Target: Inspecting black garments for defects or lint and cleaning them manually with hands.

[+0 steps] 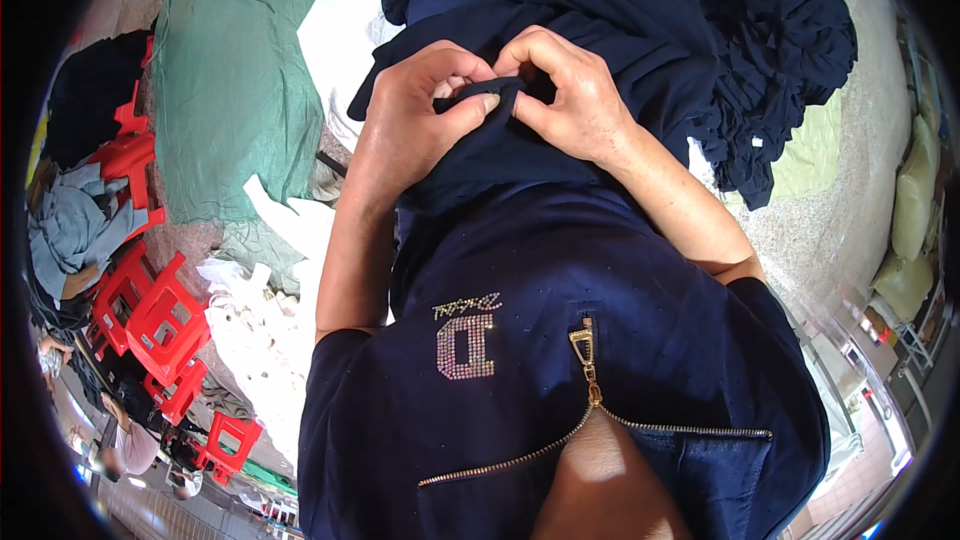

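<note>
Dark navy fabric (590, 30) lies bunched across my lap and spreads away to the upper right in heavy folds. My left hand (425, 105) pinches a folded edge of it between thumb and fingers. Close beside it, my right hand (565, 90) grips the same edge with thumb and bent fingers. The two hands nearly meet, with a short raised stretch of cloth between them. Some fingertips are hidden behind the fold.
A green woven sheet (235, 80) lies to the left, with white cloth (265, 340) below it. Red plastic stools (165, 320) stand farther left, near grey garments (80, 225). Stuffed pale green sacks (910, 210) line the right side. Other people are at the lower left.
</note>
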Demonstrator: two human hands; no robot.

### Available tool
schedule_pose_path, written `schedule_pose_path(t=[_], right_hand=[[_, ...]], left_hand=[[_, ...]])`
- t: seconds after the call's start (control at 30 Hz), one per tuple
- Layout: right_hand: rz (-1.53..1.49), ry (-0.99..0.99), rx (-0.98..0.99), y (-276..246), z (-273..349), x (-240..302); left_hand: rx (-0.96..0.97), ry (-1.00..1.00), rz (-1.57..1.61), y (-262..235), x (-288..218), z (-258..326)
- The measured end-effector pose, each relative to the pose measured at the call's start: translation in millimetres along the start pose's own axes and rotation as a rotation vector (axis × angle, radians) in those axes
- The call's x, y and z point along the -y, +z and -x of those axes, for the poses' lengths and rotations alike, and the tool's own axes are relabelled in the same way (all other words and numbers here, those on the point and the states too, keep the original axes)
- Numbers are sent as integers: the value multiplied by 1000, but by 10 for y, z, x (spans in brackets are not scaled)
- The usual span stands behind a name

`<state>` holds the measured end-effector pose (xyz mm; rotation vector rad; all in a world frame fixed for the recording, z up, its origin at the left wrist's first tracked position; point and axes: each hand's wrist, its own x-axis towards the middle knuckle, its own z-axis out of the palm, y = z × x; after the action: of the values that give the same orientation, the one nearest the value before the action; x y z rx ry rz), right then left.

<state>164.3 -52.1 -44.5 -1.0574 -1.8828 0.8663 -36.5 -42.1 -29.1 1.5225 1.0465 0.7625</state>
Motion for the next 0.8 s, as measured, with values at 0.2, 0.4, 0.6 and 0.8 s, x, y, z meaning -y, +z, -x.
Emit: schedule_pose_path(t=[0.2, 0.4, 0.6, 0.8], right_hand=[[-18, 175, 0, -13, 12, 11], [31, 116, 14, -34, 15, -3], [26, 112, -58, -15, 45, -52], [115, 13, -169, 65, 58, -33]], left_hand=[[-67, 34, -164, 38, -61, 17], [-79, 128, -248, 86, 3, 19], [-242, 402, -485, 265, 86, 38], [-427, 452, -542, 415, 140, 25]])
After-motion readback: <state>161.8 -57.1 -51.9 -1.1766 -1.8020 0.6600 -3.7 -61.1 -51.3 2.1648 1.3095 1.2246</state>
